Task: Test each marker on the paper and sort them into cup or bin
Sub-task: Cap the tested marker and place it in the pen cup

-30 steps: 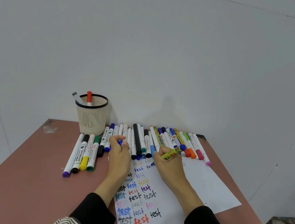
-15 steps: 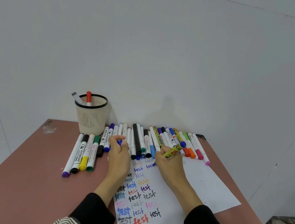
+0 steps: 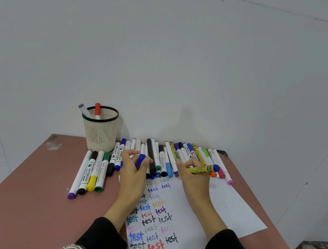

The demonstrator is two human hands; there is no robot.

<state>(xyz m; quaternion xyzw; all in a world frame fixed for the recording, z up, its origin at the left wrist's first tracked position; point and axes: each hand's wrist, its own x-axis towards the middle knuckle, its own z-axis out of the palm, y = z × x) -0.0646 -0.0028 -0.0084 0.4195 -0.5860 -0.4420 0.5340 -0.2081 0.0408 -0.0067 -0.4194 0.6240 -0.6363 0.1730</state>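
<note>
Reddish-brown table [image 3: 22, 198] against the wall. On it: white paper [image 3: 230, 213] covered in "test" scribbles, mesh cup [image 3: 100, 133] back left, row of markers [image 3: 164, 157] along the far edge, four markers [image 3: 90, 174] left.

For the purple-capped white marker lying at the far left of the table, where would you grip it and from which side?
Grip the purple-capped marker mid-barrel, coming from above with the left hand. It lies flat on the table, its left flank open; a black-capped marker lies close along its right. A pinch across the barrel would probably lift it without disturbing the row.

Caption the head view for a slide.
Right hand holds a yellow marker, left hand its blue cap, above the test paper.
</note>
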